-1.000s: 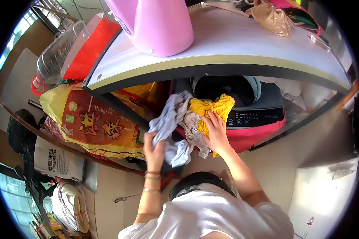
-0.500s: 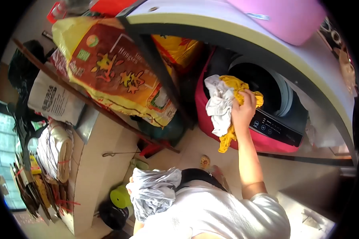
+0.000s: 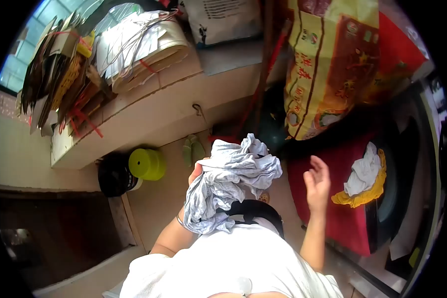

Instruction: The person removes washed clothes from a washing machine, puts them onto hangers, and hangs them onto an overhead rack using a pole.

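Note:
A crumpled light grey garment is bunched in front of my body. My left hand grips it from the left side, with most of its fingers covered by the cloth. My right hand is empty, fingers apart, between the grey garment and the red washing machine. On top of the machine, at its opening, lie a white garment and a yellow garment in one heap, apart from my hand.
A big yellow and brown printed bag stands beyond the washing machine. To the left are a lime-green stool, a black bucket and green slippers. Tied paper and flattened cardboard sit on a ledge.
My view has swung left. My right hand has let go of the white and yellow garments at the machine and drawn back. The grey garment has come up in front of me.

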Demonstrator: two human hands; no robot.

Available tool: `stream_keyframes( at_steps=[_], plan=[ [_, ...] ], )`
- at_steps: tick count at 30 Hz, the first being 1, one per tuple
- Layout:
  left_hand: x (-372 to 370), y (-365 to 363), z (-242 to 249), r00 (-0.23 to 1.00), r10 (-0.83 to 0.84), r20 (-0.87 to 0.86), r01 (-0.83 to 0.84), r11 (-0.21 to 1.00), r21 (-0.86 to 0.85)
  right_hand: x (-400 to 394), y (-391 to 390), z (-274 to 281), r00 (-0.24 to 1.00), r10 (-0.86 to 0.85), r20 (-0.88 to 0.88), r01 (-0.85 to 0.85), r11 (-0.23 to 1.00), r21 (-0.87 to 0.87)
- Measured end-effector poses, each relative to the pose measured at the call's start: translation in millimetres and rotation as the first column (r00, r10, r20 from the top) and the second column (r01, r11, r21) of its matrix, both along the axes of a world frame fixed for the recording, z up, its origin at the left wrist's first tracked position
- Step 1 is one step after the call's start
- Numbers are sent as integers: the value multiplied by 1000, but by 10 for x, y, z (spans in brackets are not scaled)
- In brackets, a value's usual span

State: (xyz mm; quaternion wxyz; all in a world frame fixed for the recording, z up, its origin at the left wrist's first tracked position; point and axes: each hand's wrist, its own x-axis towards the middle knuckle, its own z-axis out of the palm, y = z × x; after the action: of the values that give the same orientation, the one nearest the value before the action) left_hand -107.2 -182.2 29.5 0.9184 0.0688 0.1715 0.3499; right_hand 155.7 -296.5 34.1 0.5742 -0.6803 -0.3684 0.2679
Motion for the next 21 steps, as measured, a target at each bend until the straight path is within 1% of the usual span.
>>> stream_keyframes(
  at_steps=[1,2,3,4,5,6,7,8,9,10,11,12,13,14,15,16,17,18,19,21],
  plan=[
    [-151,34,29,998,19,65,-20,1000,10,-395,195,-13,944,220,-244,-221,975,26],
    [-335,46,-14,994,43,96,-44,999,5,-743,379,-99,877,351,-327,-364,931,22],
    [-523,41,-96,990,67,124,-68,998,5,-1064,549,-185,709,482,-514,-494,860,126],
    [-693,48,-147,984,90,152,-94,995,16,-1309,702,-306,529,469,-707,-541,829,145],
    [-841,54,-159,966,156,205,-185,973,135,-1539,865,-143,244,488,-838,-552,781,294],
    [-1043,78,-373,940,112,322,-191,956,223,-1729,1022,-38,219,442,-870,-529,803,275],
    [-1257,138,-312,965,67,253,-157,923,351,-1880,1126,38,192,393,-899,-510,823,251],
    [-1451,211,-164,983,36,182,-119,873,473,-2032,1226,115,337,422,-842,-526,826,204],
    [-1708,219,42,996,53,-77,2,809,588,-2145,1308,95,507,427,-749,-519,845,131],
    [-2012,285,-92,953,6,-303,200,741,641,-2246,1393,133,546,493,-677,-534,828,173],
    [-2193,351,-91,812,245,-530,365,495,788,-2338,1442,170,581,545,-605,-544,812,210],
    [-2298,372,-48,572,449,-687,527,440,727,-2434,1489,204,554,604,-574,-588,771,243],
    [-2383,363,-13,268,624,-734,666,431,609,-2537,1531,247,525,656,-543,-628,728,273],
    [-2461,373,-103,214,692,-689,674,406,617,-2697,1547,306,516,670,-534,-655,710,258],
    [-2490,352,-156,383,556,-738,461,577,674,-2862,1561,290,532,686,-497,-714,679,172],
    [-2499,317,-199,564,426,-708,239,736,634,-3002,1546,181,508,736,-448,-773,619,140],
    [-2523,285,-266,731,321,-602,39,861,506,-3136,1511,95,471,758,-451,-840,541,31],
    [-2553,300,-507,583,412,-700,266,718,643,-3286,1466,-43,445,820,-361,-867,495,57],
    [-2535,209,-652,673,300,-676,182,819,544,-3432,1410,-73,332,883,-330,-934,357,15],
    [-2535,130,-791,484,498,-720,375,625,685,-3484,1480,27,214,906,-365,-965,255,68]
  ],
)
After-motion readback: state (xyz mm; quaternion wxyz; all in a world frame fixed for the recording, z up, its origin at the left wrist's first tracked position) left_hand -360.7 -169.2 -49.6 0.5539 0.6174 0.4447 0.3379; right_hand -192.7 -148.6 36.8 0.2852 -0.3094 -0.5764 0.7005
